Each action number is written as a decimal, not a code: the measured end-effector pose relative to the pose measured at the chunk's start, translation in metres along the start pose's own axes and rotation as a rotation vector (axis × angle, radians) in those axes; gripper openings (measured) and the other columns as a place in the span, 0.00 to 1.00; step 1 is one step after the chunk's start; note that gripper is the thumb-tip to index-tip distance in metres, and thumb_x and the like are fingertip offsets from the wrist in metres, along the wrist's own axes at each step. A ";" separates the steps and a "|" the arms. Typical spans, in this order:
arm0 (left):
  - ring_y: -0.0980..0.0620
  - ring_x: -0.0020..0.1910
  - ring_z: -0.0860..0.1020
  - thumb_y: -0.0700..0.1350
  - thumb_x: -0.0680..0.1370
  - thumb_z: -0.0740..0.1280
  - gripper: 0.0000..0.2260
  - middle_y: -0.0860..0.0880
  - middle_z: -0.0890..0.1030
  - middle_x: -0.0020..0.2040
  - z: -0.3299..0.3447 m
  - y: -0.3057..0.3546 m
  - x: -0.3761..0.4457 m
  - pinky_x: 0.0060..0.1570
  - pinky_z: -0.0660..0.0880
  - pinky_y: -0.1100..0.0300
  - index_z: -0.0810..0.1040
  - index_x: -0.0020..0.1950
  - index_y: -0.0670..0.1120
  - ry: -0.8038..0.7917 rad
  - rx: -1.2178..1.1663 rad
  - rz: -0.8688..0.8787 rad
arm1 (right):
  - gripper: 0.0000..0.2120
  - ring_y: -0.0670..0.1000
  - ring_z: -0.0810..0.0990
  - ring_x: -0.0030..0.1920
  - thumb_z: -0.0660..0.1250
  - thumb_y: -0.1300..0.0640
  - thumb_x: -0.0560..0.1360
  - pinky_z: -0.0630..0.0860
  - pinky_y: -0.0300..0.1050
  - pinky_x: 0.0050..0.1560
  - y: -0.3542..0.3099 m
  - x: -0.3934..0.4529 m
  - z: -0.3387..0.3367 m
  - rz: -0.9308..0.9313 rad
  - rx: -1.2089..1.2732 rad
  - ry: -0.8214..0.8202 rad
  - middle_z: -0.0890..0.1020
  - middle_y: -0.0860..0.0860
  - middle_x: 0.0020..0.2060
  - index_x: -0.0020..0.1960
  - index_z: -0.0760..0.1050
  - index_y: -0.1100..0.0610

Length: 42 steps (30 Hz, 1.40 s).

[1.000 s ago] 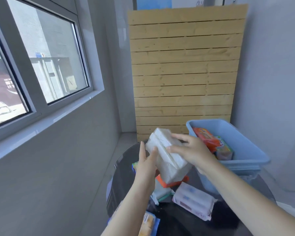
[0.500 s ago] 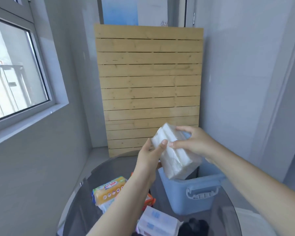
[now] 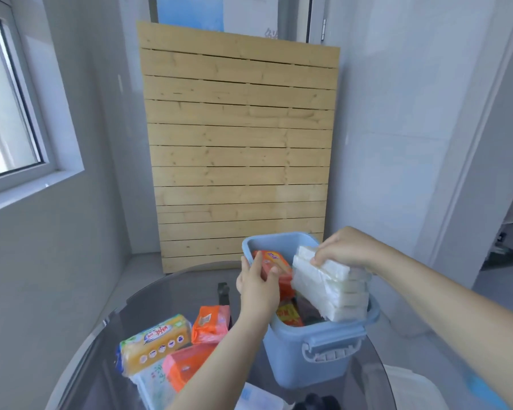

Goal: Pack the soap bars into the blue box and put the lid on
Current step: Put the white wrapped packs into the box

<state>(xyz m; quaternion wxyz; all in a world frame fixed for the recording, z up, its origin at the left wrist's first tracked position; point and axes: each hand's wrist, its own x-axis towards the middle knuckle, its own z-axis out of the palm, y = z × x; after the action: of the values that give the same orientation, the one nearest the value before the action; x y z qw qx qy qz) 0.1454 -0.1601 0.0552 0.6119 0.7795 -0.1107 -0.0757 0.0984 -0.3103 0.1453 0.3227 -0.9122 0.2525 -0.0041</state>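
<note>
Right hand (image 3: 345, 250) grips the white soap pack (image 3: 329, 287) from above, fingers curled over its upper end. The pack is a stack of white bars in clear wrap, tilted, its lower end down inside the blue box (image 3: 317, 350) against the right wall, its upper end above the rim. Fingertips are tucked behind the pack edge; thumb position cannot be made out.

Left hand (image 3: 258, 284) is at 9 o'clock of the pack, fingers loosely spread, thumb and index reaching over the box's left rim toward the orange soap pack (image 3: 271, 261) standing inside. Whether it touches that pack or the rim cannot be told; it grips nothing visibly.

Inside the box, low between the hands, a red-and-yellow pack (image 3: 289, 315) shows in part; the rest of the interior is dark and blocked by the white pack.

Box sits on a round dark glass table (image 3: 101, 335), latch handle (image 3: 329, 349) facing the camera.

At 8 o'clock of the box, loose on the table: a yellow soap pack (image 3: 154, 341), an orange wrapped pack (image 3: 209, 324), a red-orange pack (image 3: 184, 368) partly behind the left forearm, and a pale green-white pack (image 3: 154, 386) under them. A small dark object (image 3: 223, 291) stands beyond the left hand, unidentifiable. At the bottom edge, a white pack (image 3: 258, 399) is cut off. At 5 o'clock, off the table, a white lid-like shape (image 3: 412, 389) is blurred and cropped.

Behind, a slatted wooden panel (image 3: 237, 149) leans against the wall; window (image 3: 9, 108) at 9 o'clock.
</note>
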 end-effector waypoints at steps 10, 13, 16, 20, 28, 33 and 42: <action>0.54 0.56 0.74 0.42 0.81 0.56 0.25 0.51 0.72 0.70 0.000 -0.013 -0.002 0.51 0.73 0.62 0.57 0.77 0.54 0.029 -0.257 -0.122 | 0.17 0.48 0.68 0.29 0.74 0.51 0.60 0.62 0.41 0.28 -0.003 0.032 0.016 0.082 -0.221 -0.035 0.69 0.48 0.29 0.31 0.66 0.55; 0.50 0.58 0.77 0.41 0.81 0.55 0.25 0.51 0.74 0.67 0.000 -0.014 -0.002 0.58 0.75 0.54 0.57 0.77 0.53 0.038 -0.237 -0.126 | 0.16 0.50 0.66 0.26 0.74 0.52 0.59 0.60 0.41 0.27 0.010 0.034 0.027 0.098 -0.224 -0.039 0.68 0.49 0.26 0.28 0.66 0.55; 0.55 0.50 0.79 0.42 0.81 0.55 0.25 0.54 0.76 0.61 0.000 -0.015 -0.001 0.49 0.77 0.59 0.57 0.77 0.54 0.033 -0.231 -0.125 | 0.09 0.51 0.65 0.27 0.73 0.52 0.59 0.61 0.42 0.31 0.020 0.033 0.035 0.069 -0.208 -0.039 0.68 0.50 0.25 0.35 0.77 0.55; 0.48 0.62 0.75 0.42 0.81 0.55 0.24 0.50 0.73 0.69 0.000 -0.015 -0.001 0.63 0.73 0.52 0.56 0.77 0.54 0.026 -0.232 -0.132 | 0.17 0.52 0.71 0.30 0.72 0.50 0.58 0.66 0.42 0.34 0.016 0.040 0.030 0.021 -0.261 -0.070 0.82 0.49 0.34 0.41 0.82 0.60; 0.60 0.46 0.75 0.42 0.81 0.55 0.25 0.56 0.74 0.65 -0.001 -0.016 0.000 0.36 0.69 0.72 0.57 0.77 0.55 0.011 -0.261 -0.142 | 0.15 0.51 0.68 0.27 0.71 0.50 0.60 0.61 0.40 0.27 0.008 0.036 0.043 0.055 -0.485 -0.049 0.70 0.48 0.26 0.28 0.66 0.54; 0.53 0.49 0.79 0.42 0.81 0.55 0.25 0.53 0.76 0.64 0.000 -0.017 0.000 0.47 0.75 0.59 0.57 0.77 0.56 0.013 -0.268 -0.135 | 0.24 0.53 0.78 0.49 0.70 0.49 0.67 0.73 0.43 0.41 0.046 0.028 0.069 0.033 -0.332 -0.010 0.79 0.49 0.45 0.61 0.72 0.54; 0.57 0.41 0.78 0.43 0.81 0.56 0.24 0.60 0.79 0.50 0.000 -0.018 0.002 0.44 0.76 0.58 0.57 0.76 0.57 0.024 -0.282 -0.142 | 0.43 0.54 0.78 0.49 0.74 0.49 0.64 0.74 0.44 0.37 0.045 0.044 0.077 0.098 -0.398 -0.226 0.77 0.52 0.55 0.72 0.54 0.49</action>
<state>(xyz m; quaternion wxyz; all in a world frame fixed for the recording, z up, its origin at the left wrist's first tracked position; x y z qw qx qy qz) 0.1483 -0.1565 0.0376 0.7096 0.6926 -0.0364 -0.1244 0.1291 -0.3153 0.0510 0.1625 -0.9391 0.2545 0.1638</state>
